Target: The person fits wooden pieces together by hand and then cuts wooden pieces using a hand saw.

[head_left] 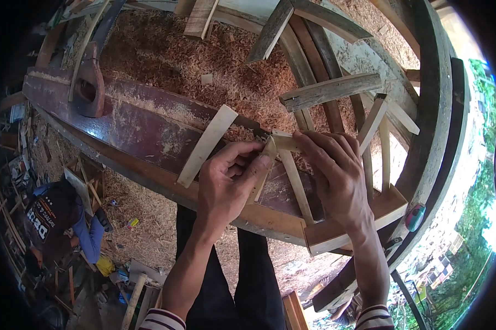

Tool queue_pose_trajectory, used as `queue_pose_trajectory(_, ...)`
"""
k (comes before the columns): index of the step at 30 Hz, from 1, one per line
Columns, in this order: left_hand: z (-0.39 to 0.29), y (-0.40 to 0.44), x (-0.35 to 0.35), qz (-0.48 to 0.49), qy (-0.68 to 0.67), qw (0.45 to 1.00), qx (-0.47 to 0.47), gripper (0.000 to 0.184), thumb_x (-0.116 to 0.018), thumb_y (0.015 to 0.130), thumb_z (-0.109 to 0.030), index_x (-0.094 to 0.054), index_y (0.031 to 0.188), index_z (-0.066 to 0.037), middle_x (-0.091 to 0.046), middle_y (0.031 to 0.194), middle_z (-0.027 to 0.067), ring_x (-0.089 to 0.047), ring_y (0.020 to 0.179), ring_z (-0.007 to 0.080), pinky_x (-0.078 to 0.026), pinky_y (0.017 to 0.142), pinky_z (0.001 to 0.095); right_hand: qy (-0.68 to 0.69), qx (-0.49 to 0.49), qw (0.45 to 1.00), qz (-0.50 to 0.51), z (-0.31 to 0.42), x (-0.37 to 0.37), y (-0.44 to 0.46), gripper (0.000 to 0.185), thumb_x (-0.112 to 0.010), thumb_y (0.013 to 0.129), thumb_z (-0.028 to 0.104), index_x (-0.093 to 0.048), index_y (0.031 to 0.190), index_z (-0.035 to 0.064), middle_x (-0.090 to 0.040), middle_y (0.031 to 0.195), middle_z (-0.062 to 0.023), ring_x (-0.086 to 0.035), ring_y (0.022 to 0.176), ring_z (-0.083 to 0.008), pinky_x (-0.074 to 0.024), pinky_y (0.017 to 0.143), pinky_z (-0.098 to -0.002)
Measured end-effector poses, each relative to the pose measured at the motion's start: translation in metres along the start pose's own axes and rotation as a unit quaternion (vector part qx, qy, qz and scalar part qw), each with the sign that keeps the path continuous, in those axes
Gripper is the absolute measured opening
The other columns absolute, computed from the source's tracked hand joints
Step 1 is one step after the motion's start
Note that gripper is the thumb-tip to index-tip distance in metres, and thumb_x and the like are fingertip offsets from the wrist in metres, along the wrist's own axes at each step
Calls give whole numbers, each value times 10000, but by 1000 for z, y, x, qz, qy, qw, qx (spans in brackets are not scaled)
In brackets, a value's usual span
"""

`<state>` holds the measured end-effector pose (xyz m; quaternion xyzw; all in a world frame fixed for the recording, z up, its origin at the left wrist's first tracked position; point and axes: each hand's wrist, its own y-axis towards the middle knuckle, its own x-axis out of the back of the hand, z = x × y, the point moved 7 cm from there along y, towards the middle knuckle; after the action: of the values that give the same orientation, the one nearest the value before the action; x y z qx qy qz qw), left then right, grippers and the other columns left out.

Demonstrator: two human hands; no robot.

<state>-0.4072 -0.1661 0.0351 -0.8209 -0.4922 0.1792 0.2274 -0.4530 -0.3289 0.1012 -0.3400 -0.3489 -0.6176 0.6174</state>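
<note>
Both of my hands are at a corner of a small frame made of pale wooden strips, above the dark red workbench (143,132). My left hand (226,181) is closed, pinching a narrow wooden strip (269,149) between thumb and fingers near that corner. The fingers of my right hand (339,173) are bent over a short crosspiece (285,143) meeting the strip there. A slanting slat (296,184) runs from the corner down to a shallow wooden box-like part (336,234). Just left of my left hand lies a loose flat strip (207,146). Some of my fingertips are hidden.
A handsaw (90,88) rests on the bench's left part. Curved timbers (426,110) and wooden pieces (330,91) stand at the right and back. Wood shavings (165,49) cover the ground. A green-and-red tool (415,217) sits at right. Another person (58,220) crouches lower left.
</note>
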Motion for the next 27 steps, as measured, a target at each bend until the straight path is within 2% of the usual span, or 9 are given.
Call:
queue_pose_trajectory(2,-2,0,0,-1,0,1000,-14,254,-690,911,-156,-658,1083,27,-683,852,61,-630,772,81,-517,698,224,-18,4,1000,4,0,2,0,468,-689,776,108,-619,1238,75,-655,1130,-65,-615,993,-238,-418,954,-424)
queue_pose_trajectory(4,0,-1,0,4,-7,1000,26,251,-696,894,-101,-636,1084,51,-671,951,76,-621,829,90,-508,761,219,-36,10,999,7,2,2,1,461,-687,783,105,-618,1238,83,-654,1131,-56,-615,992,-228,-405,962,-428)
queue_pose_trajectory(11,3,0,1,7,-3,1000,24,239,-690,899,-97,-634,1081,47,-673,955,76,-625,837,88,-509,764,219,-41,-3,999,2,0,2,0,443,-694,796,115,-621,1233,112,-659,1120,-31,-618,999,-211,-384,969,-424)
queue_pose_trajectory(13,0,0,2,3,12,1000,-3,275,-686,910,-156,-649,1107,33,-683,859,63,-625,765,82,-513,696,230,-38,0,999,3,1,2,0,441,-698,795,118,-624,1229,115,-660,1120,-29,-618,1003,-208,-383,970,-425)
queue_pose_trajectory(20,-1,2,1,1,7,1000,-5,316,-691,907,-153,-642,1162,26,-684,870,68,-622,762,81,-510,688,230,-31,-15,999,-12,0,2,0,445,-710,774,83,-630,1211,108,-672,1093,-40,-627,988,-211,-399,958,-423)
queue_pose_trajectory(23,-2,2,2,6,26,1000,2,296,-677,915,-144,-635,1149,33,-678,916,81,-627,806,88,-520,725,237,-32,-19,999,-25,-1,3,0,450,-714,765,57,-633,1205,104,-677,1069,-45,-634,964,-217,-410,950,-428)
queue_pose_trajectory(27,-6,1,6,7,-100,994,-44,315,-634,920,-68,-525,1200,25,-625,1021,98,-617,934,112,-539,807,249,-27,-20,998,-60,-3,8,-1,398,-716,768,31,-656,1156,97,-680,1039,-51,-646,925,-217,-442,918,-429)
